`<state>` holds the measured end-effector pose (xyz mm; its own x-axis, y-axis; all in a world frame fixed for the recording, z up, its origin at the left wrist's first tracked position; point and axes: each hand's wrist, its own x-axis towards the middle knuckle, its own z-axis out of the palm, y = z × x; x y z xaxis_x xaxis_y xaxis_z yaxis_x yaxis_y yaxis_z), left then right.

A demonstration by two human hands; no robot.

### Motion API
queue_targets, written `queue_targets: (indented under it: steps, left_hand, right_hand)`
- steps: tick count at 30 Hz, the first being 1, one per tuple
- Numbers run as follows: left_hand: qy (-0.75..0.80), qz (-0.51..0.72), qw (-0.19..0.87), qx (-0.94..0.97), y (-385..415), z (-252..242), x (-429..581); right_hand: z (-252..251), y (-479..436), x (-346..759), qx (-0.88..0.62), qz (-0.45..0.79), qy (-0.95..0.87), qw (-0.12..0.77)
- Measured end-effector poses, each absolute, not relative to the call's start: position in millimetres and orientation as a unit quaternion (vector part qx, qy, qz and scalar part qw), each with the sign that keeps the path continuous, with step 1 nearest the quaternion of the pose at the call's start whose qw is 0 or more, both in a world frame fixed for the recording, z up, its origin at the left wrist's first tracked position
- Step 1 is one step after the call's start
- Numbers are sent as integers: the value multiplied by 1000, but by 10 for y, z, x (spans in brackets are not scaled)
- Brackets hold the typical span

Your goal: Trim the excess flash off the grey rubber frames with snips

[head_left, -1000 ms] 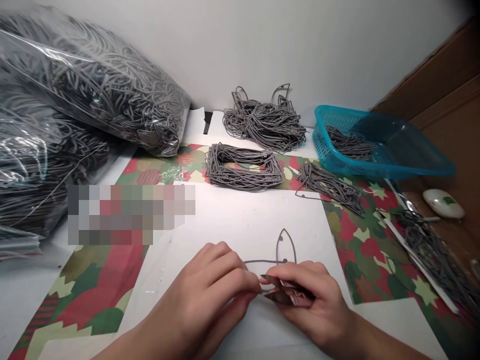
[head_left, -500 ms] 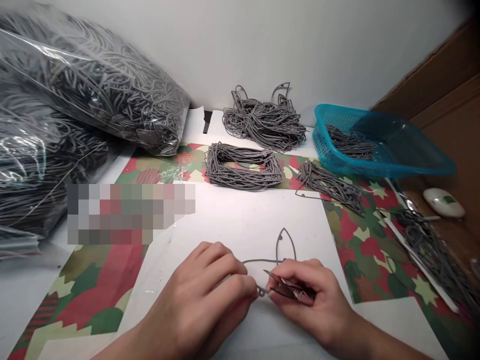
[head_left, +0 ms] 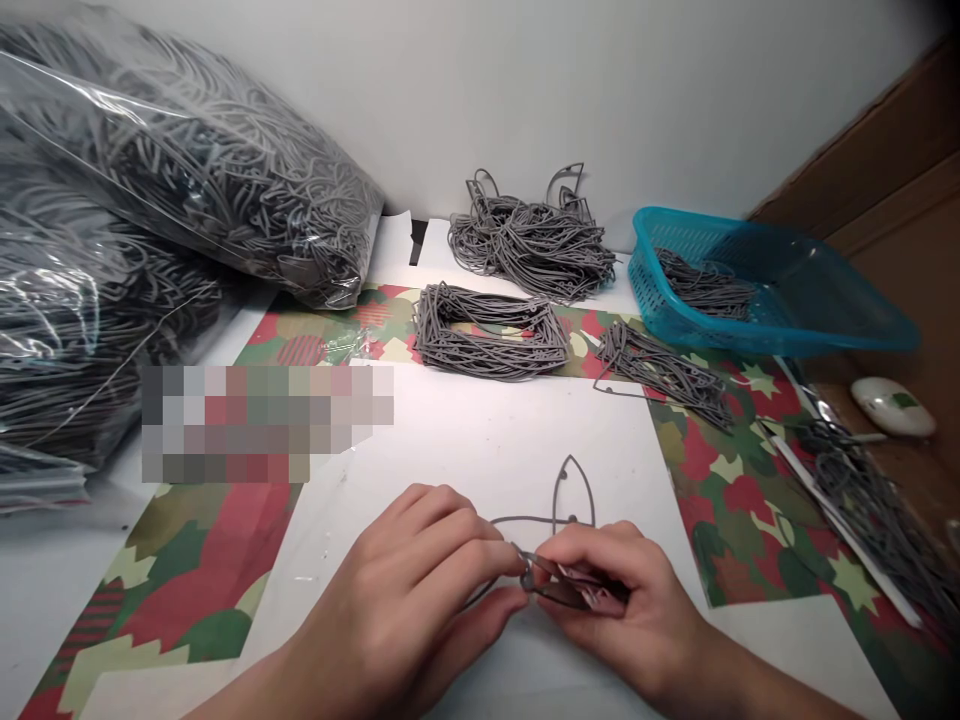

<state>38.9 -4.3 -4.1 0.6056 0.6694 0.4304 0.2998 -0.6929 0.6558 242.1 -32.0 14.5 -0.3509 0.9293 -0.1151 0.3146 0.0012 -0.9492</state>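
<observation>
A thin grey rubber gasket [head_left: 575,462] with small tabs is held low over the white sheet, its pointed loop standing up behind my right hand. My left hand [head_left: 435,580] is closed, pinching the gasket between thumb and fingertips near a tab with a hole. Inside my closed right hand [head_left: 630,600] are small pointed snips [head_left: 564,594] with pinkish handles. The tips of the snips are at the tab, touching or almost touching the left fingertips. Part of the gasket is hidden behind both hands.
Behind the white sheet [head_left: 420,440] lie a rectangular stack of gaskets [head_left: 491,362], a tangled heap [head_left: 532,250] and a smaller pile [head_left: 667,375]. A blue basket [head_left: 795,340] holds more at the right. Full plastic bags [head_left: 247,180] crowd the left. A white mouse [head_left: 892,407] sits far right.
The snips' tips have moved left onto the tab by my left fingertips. My left thumb and fingers have shifted slightly right towards the snips.
</observation>
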Motion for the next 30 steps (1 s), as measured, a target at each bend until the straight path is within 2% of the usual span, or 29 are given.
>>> queue_targets:
  steps: [11, 24, 30]
  left_hand:
    - [283, 347, 299, 843, -46, -32, 406]
    - [278, 327, 286, 857, -6, 62, 409]
    - [278, 340, 359, 824, -44, -16, 403]
  right_hand:
    - [141, -317, 2410, -491, 514, -645, 281]
    - [140, -316, 2407, -493, 531, -633, 272]
    - [118, -323, 2435, -486, 562, -619, 255]
